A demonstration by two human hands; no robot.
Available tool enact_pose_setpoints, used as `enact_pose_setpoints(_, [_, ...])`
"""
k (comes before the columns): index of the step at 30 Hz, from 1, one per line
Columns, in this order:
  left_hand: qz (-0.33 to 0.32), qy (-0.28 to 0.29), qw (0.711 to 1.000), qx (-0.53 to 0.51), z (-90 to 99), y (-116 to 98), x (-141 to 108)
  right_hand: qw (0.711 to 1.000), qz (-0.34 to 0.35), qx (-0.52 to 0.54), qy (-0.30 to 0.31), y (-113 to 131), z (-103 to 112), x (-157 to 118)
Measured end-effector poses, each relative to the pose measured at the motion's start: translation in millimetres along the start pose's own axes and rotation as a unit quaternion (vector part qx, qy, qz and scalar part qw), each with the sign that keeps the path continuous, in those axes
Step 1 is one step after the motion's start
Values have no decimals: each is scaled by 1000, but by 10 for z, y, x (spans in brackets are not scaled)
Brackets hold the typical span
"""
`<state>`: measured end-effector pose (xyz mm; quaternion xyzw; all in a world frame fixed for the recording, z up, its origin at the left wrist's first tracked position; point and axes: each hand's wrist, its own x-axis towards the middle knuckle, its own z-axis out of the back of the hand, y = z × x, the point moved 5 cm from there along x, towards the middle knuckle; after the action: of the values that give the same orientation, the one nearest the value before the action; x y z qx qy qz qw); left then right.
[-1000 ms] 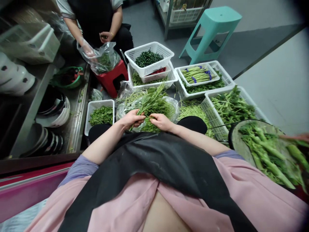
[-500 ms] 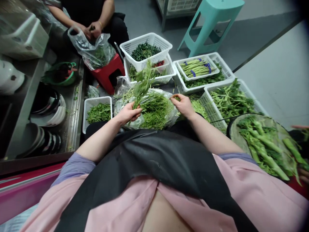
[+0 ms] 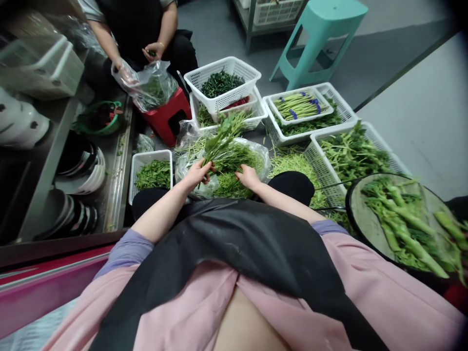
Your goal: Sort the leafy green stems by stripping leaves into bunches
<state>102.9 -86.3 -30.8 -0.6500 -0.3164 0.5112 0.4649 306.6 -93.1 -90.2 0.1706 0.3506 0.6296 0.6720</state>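
My left hand (image 3: 198,174) is wrapped round the lower stems of a bunch of leafy greens (image 3: 222,139), whose tops lean away to the upper right. Below the bunch, a clear plastic bag (image 3: 263,152) lies spread with a heap of thin green stems (image 3: 237,185) in it. At the heap's right side is my right hand (image 3: 247,176), its fingers drawn together; whether anything is between them is too small to make out. Left of the bag stands a small white basket (image 3: 170,170) of cut greens (image 3: 152,174).
Ahead are stacked white baskets (image 3: 219,104) with green and red chillies. Asparagus (image 3: 298,105) and leafy stalks (image 3: 354,153) fill baskets at the right, near a round chopping board (image 3: 356,214). Another person (image 3: 131,29) sits behind a red stool (image 3: 171,114). Metal shelving (image 3: 122,195) borders the left.
My right hand has moved left and down from beyond the bag's right edge to the heap. The bunch in my left hand has tipped rightward. The other person's hands have moved apart.
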Motion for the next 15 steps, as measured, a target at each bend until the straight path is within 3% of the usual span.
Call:
enact_pose_setpoints(3, [21,59,996,-58,106,-4,-88,996,0,-67,64,-115,-120,64])
enact_pose_setpoints(5, [41,105,990,-90,118,13,-163,997,17,-45,56,-80,-86,60])
enact_pose_setpoints(9, [64,138,981,-121,51,46,-266,985,50,163,-13,230,203,-16])
enact_pose_setpoints(12, [71,140,981,-113,-70,49,-308,942,70,327,23,570,303,-111])
enact_pose_setpoints(15, [67,130,986,-83,-167,37,-339,910,35,406,70,793,234,-213])
